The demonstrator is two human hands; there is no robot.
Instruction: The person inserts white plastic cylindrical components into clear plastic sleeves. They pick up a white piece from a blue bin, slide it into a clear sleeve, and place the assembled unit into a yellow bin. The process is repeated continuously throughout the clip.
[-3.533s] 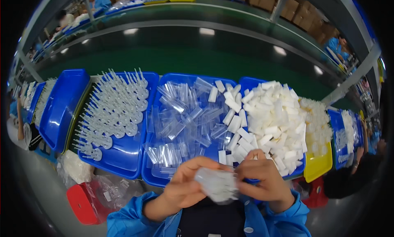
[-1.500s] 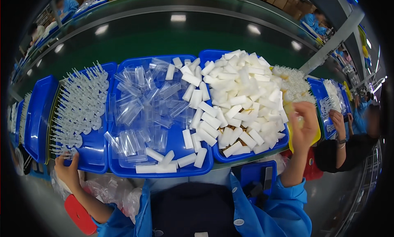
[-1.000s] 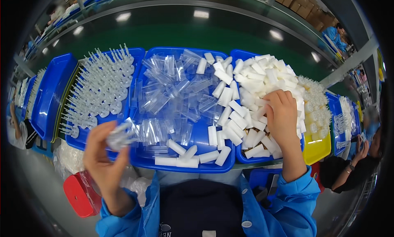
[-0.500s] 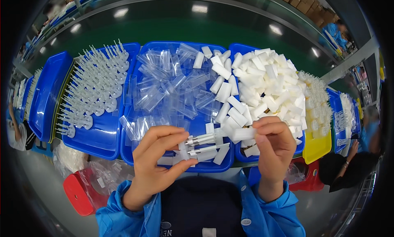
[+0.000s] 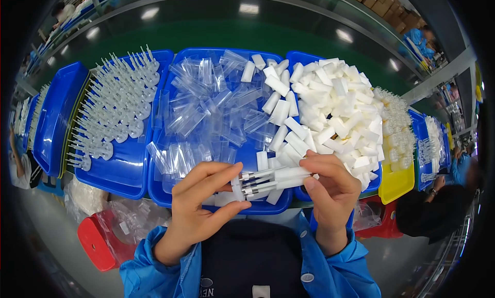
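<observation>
My left hand (image 5: 193,202) is closed on the round white base of a plastic part with several prongs (image 5: 258,183), held on its side with the rods pointing right. The rods look white and metallic. My right hand (image 5: 332,187) pinches a white foam-like block (image 5: 294,173) between thumb and fingers, at the far ends of the rods. Whether the rods enter the block or only touch it, I cannot make out. Below lie clear plastic sleeves (image 5: 191,117) in the middle blue tray (image 5: 247,156), and a heap of similar white blocks (image 5: 343,104) in the tray to the right.
At the left, a blue tray (image 5: 121,177) carries rows of upright white pronged parts (image 5: 116,102). Stacked blue trays (image 5: 56,122) stand beyond it. A yellow tray (image 5: 399,187) of pale parts is at the right. Red stools (image 5: 95,244) sit below; co-workers are at both sides.
The white block in my right hand has moved left and down, from apart to the tips of the prongs. My left hand has shifted slightly right, still holding the base.
</observation>
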